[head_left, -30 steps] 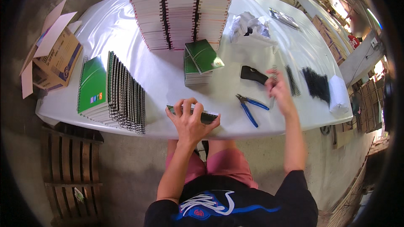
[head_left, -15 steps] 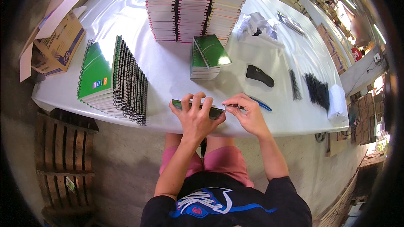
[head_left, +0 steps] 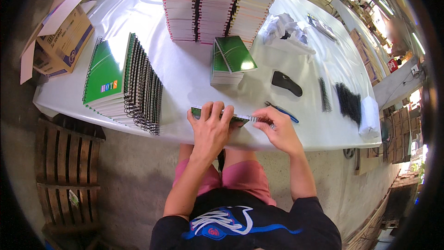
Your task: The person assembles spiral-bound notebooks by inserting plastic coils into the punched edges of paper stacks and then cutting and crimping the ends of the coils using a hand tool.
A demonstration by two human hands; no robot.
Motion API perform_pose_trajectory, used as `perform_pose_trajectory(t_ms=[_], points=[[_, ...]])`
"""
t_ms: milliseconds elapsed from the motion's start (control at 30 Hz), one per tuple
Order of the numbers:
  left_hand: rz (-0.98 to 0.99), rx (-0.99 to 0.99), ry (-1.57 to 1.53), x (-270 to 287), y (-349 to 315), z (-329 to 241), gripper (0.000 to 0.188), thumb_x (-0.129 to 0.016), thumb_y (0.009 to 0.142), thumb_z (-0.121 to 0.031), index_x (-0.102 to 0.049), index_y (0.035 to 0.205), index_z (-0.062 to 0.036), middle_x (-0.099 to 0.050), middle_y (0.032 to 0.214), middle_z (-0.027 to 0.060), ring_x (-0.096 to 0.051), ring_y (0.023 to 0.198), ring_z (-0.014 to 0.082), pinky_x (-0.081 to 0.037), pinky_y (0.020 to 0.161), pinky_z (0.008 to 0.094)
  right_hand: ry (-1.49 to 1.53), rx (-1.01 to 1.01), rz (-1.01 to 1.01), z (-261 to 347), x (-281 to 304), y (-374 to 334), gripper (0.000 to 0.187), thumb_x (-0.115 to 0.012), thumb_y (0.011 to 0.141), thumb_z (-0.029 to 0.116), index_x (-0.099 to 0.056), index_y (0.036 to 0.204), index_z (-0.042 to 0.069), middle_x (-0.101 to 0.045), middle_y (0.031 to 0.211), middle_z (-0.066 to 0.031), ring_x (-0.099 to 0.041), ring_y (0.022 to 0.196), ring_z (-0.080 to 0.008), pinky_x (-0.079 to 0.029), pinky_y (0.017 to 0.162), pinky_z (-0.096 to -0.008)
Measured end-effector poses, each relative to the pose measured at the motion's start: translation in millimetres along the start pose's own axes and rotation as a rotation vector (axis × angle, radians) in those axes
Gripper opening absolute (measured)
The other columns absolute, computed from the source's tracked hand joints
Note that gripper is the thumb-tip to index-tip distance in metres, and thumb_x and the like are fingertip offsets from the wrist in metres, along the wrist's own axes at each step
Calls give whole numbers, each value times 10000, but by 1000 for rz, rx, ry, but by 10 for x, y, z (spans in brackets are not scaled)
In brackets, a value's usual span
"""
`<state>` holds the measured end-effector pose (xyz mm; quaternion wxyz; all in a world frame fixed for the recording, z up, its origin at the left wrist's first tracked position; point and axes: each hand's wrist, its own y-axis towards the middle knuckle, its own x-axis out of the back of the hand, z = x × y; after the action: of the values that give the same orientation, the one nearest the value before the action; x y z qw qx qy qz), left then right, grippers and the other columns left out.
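My left hand grips a small green notebook from above, its fingers over the far side, at the table's near edge. From the notebook's right end sticks out a dark spiral wire. My right hand pinches that wire between thumb and fingers, just right of the notebook. Blue-handled pliers lie beyond my right hand. Further off, a short stack of green-covered notebooks stands in the middle. On the left is a larger pile of spiral-bound green notebooks.
Tall stacks of bound books rise at the back. An open cardboard box stands far left. On the right lie a black flat object, loose spiral wires, a crumpled plastic bag and a white roll-like bundle.
My right hand has moved a little to the right, away from the notebook. More of the spiral wire now shows between the hands, and the pliers' jaws have come into sight.
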<state>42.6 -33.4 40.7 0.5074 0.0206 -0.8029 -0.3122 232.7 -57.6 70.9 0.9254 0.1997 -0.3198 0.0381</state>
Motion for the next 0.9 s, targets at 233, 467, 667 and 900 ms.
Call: perform_pose_trajectory(t_ms=[233,467,667,900], points=[[100,-2,-39,38,2,49,426,-737,686,-408,-575,984,-151,-496,995,36,-460,1056,240,-317,851,577,101,-423,369,-119,194,279,226,-511,922,191,-610,1099,90,-642,936,-128,-618,758,-239,-479,690,-320],[-63,4,-211,21,22,135,536,-777,606,-472,-556,896,-78,-493,1103,95,-424,1119,314,-320,909,500,-709,-250,-55,-1064,634,317,364,-538,787,46,-623,1129,138,-649,975,-150,-624,819,-321,-480,791,-380],[-72,-27,-270,2,15,166,589,-773,586,-524,-551,863,-55,-471,1151,109,-401,1162,326,-313,937,568,495,-211,-348,-1118,552,208,375,-619,661,-25,-665,1026,47,-681,939,-157,-657,810,-256,-521,763,-361],[-77,-32,-312,3,39,197,582,-800,541,-495,-550,821,-51,-473,1150,114,-397,1171,335,-309,958,569,616,-119,313,-420,63,250,413,-545,668,-150,-690,1018,15,-679,1043,-143,-628,1025,-218,-465,903,-296]])
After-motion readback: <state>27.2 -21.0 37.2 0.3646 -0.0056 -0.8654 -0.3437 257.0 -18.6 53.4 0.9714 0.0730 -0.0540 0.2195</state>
